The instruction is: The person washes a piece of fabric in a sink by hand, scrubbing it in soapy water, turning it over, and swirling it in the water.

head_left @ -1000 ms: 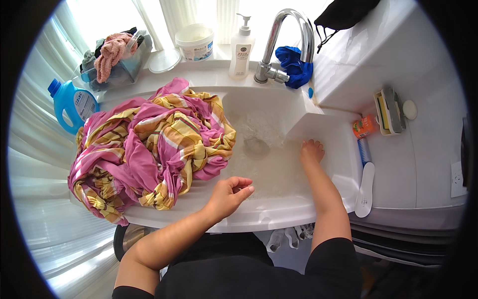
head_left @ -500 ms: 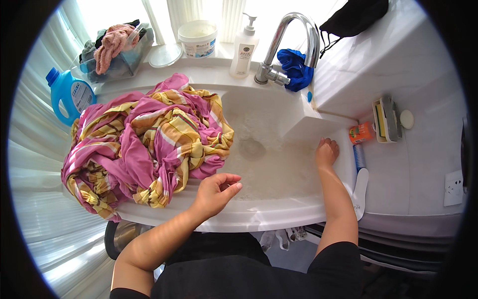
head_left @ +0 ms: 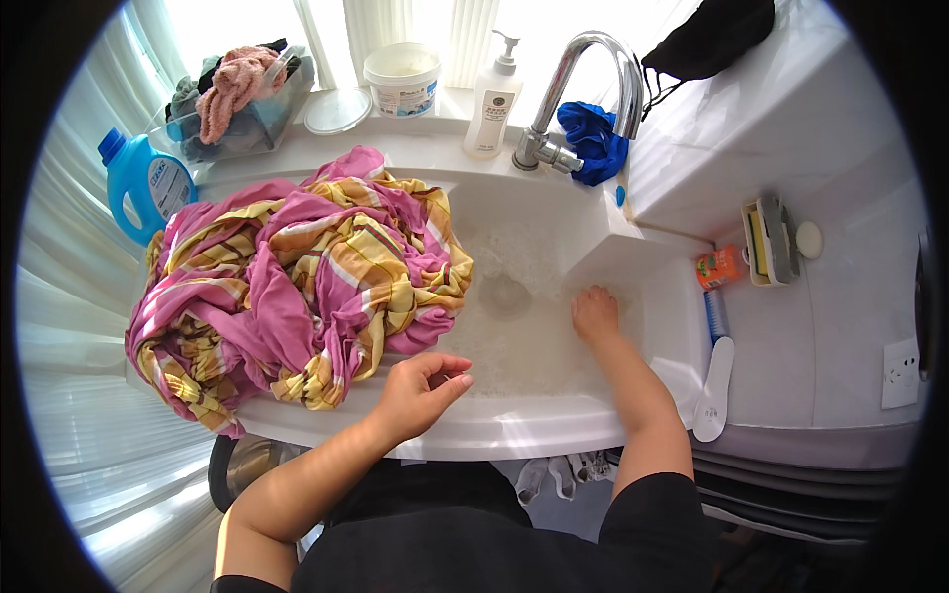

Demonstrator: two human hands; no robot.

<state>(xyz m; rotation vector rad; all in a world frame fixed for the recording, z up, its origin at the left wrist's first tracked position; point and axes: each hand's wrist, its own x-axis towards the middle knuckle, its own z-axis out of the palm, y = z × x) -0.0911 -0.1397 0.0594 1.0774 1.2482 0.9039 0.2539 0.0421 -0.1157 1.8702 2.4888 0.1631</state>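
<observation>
A big heap of bunched cloth (head_left: 287, 287), pink with yellow plaid and white stripes, lies over the left side of the white sink (head_left: 534, 427). My left hand (head_left: 420, 390) hovers over the front rim just right of the cloth, thumb and fingers apart, holding nothing. Inside the basin, my right hand (head_left: 597, 314) reaches into shallow, cloudy water (head_left: 534, 346), to the right of the round drain (head_left: 502, 296). Its fingers point away from me, nothing shows in them, and their tips are hard to make out at the water.
Behind the basin stand a chrome faucet (head_left: 593, 44), a blue cloth (head_left: 596, 148), a white pump bottle (head_left: 489, 114) and a white tub (head_left: 403, 84). A blue jug (head_left: 148, 188) and a clear bin of clothes (head_left: 237, 119) stand left. A brush (head_left: 714, 390) lies on the right rim.
My right hand has moved left through the basin, from the right wall toward the drain. My left hand has shifted slightly left. The cloth heap keeps its shape on the sink.
</observation>
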